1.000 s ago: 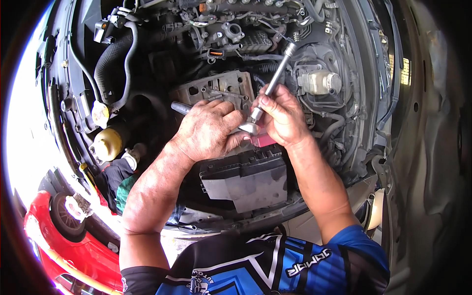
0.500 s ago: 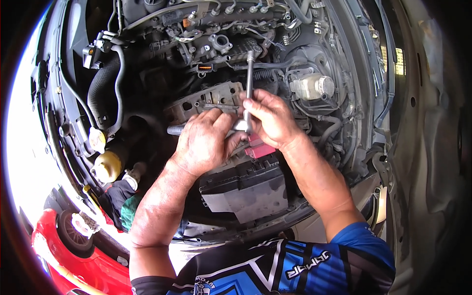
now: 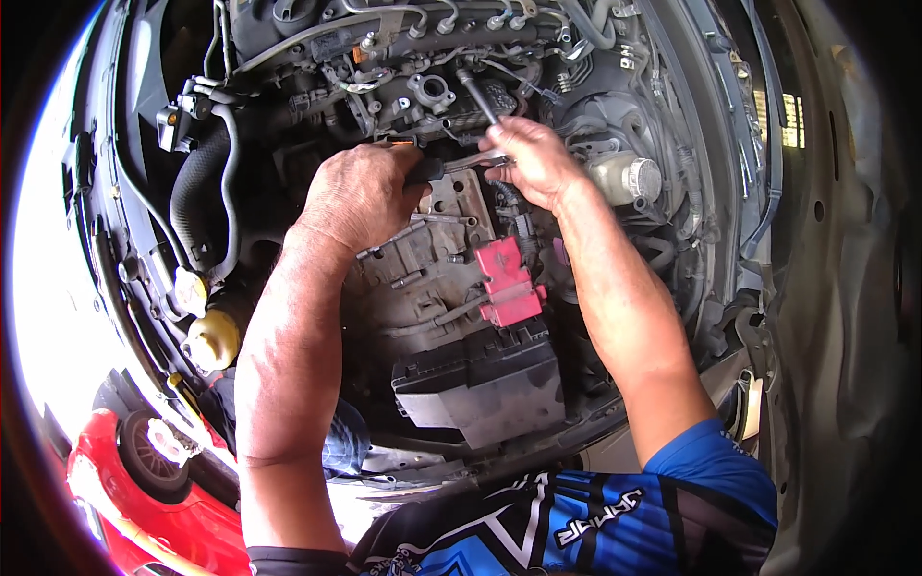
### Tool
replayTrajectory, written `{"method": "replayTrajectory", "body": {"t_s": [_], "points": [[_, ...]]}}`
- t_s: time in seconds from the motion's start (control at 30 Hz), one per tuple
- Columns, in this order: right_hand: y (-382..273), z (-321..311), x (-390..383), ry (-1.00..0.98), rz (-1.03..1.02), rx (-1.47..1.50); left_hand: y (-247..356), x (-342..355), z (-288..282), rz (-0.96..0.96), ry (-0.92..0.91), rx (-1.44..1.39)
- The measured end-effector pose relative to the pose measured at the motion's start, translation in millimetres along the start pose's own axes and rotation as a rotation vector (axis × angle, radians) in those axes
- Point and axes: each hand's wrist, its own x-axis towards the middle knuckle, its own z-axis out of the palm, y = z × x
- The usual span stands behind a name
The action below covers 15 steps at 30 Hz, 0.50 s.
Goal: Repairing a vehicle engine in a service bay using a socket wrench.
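Note:
My left hand (image 3: 357,192) is closed around the dark handle of a ratchet wrench (image 3: 473,162). At the ratchet's head, my right hand (image 3: 538,161) grips the tool where a long extension bar (image 3: 480,98) joins it. The bar slants up and left into the engine bay, its far end among the parts to the right of a round metal flange (image 3: 431,91). Whether that end sits on a fastener, I cannot tell. Below my hands are a dusty metal tray (image 3: 423,259) and a red plastic cover (image 3: 509,278).
A black box (image 3: 490,394) lies nearest me. A fluid reservoir (image 3: 629,180) stands at the right, a yellowed one (image 3: 211,338) at the left. Hoses and metal pipes (image 3: 423,21) crowd the far side. A red car (image 3: 158,509) shows at the lower left.
Both hands have moved farther into the engine bay with the ratchet. The extension bar now leans left instead of standing nearly straight. The metal tray and red cover are more exposed.

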Motion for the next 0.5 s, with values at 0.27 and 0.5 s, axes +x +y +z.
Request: {"method": "replayTrajectory", "body": {"t_s": [0.27,0.5], "points": [[-65.7,75.0,-20.1,-0.152,-0.177,-1.592,23.9,32.0,-27.2,0.090,-0.190,0.279],[-45.1,32.3,3.1,0.003,-0.197,-1.541,42.7,47.6,-41.7,0.076,0.004,0.164]]}}
